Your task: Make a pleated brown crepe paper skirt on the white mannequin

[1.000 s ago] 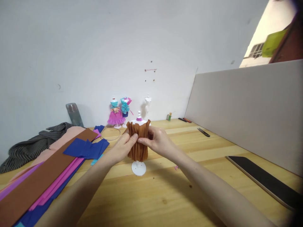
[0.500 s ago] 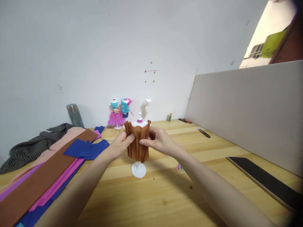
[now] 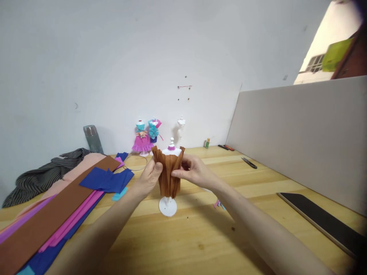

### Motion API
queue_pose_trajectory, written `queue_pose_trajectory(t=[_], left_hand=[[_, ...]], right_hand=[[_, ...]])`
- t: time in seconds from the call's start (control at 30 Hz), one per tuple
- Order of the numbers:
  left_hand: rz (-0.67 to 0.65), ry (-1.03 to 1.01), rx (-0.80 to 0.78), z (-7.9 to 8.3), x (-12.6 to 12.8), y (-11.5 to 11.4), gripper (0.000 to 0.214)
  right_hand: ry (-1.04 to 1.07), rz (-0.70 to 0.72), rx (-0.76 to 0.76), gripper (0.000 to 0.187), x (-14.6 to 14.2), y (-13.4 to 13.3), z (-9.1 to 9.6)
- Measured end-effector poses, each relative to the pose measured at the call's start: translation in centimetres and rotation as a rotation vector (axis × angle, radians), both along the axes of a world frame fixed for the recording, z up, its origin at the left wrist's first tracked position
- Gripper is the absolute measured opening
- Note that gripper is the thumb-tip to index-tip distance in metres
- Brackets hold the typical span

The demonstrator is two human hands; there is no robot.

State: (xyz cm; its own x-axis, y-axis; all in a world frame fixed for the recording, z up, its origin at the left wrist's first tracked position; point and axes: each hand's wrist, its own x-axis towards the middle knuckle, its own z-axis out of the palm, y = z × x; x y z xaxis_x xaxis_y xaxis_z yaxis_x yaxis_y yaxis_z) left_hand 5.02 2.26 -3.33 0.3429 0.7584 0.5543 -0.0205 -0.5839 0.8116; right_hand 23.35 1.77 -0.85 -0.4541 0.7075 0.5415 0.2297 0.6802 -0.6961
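A small white dress form (image 3: 171,151) with a purple neck band tilts above the table, its round white base (image 3: 168,206) facing me. Pleated brown crepe paper (image 3: 169,175) wraps its body, and the top edge flares out at both sides. My left hand (image 3: 151,173) grips the paper's left edge, thumb in front and fingers hidden behind. On the other side my right hand (image 3: 192,170) pinches the paper between thumb and fingers, the thumb lying across the front pleats.
Folded brown paper (image 3: 65,204), blue paper (image 3: 107,180) and striped cloth (image 3: 48,173) lie left. Behind stand dressed mini forms (image 3: 142,141), a bare form (image 3: 181,124) and a flask (image 3: 93,139). Right are scissors (image 3: 249,163), a black-topped slab (image 3: 318,221) and small clips (image 3: 219,204).
My left thumb has shifted left, off the front pleats toward the paper's edge. The wrapped paper looks narrower at the bottom. The view has moved slightly.
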Motion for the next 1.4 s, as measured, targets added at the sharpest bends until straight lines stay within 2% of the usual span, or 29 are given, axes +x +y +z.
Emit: queue_pose_trajectory(t=[0.07,0.17,0.27,0.47,0.6,0.83,0.9,1.17,1.3,1.4], left_hand=[[-0.027,-0.117,-0.078,-0.8,0.7,0.0,0.069],[-0.147,-0.293,-0.166,-1.7,1.6,0.0,0.067],[-0.174,-0.312,-0.202,-1.5,1.7,-0.1,0.068],[0.139,-0.007,0.076,0.4,0.1,-0.7,0.068],[0.114,0.044,0.170,1.0,-0.2,-0.8,0.071],[0.106,-0.055,0.202,0.1,0.2,-0.1,0.069],[0.107,-0.053,0.218,0.1,0.2,-0.1,0.070],[0.053,0.004,0.382,0.7,0.1,0.2,0.074],[0.033,0.006,0.367,0.8,0.1,0.3,0.082],[-0.007,0.012,0.316,0.8,0.0,0.2,0.084]], right_hand=[[0.013,0.002,0.008,0.025,0.0,0.0,0.0],[0.027,0.021,0.005,0.023,0.0,0.1,0.0],[0.023,0.037,-0.020,0.022,0.0,0.1,0.0],[0.018,0.036,-0.035,0.020,-0.1,-0.1,-0.1],[0.010,0.036,0.004,0.022,-0.2,-0.3,-0.2],[0.029,0.036,0.181,0.027,-0.7,-0.4,-0.2],[0.038,0.064,0.190,0.027,-0.7,-0.3,-0.2],[0.161,0.232,-0.024,0.032,-0.8,1.0,-1.9],[0.254,0.251,-0.169,0.047,-1.5,1.1,-2.4],[0.303,0.251,-0.235,0.050,-1.9,0.9,-2.4]])
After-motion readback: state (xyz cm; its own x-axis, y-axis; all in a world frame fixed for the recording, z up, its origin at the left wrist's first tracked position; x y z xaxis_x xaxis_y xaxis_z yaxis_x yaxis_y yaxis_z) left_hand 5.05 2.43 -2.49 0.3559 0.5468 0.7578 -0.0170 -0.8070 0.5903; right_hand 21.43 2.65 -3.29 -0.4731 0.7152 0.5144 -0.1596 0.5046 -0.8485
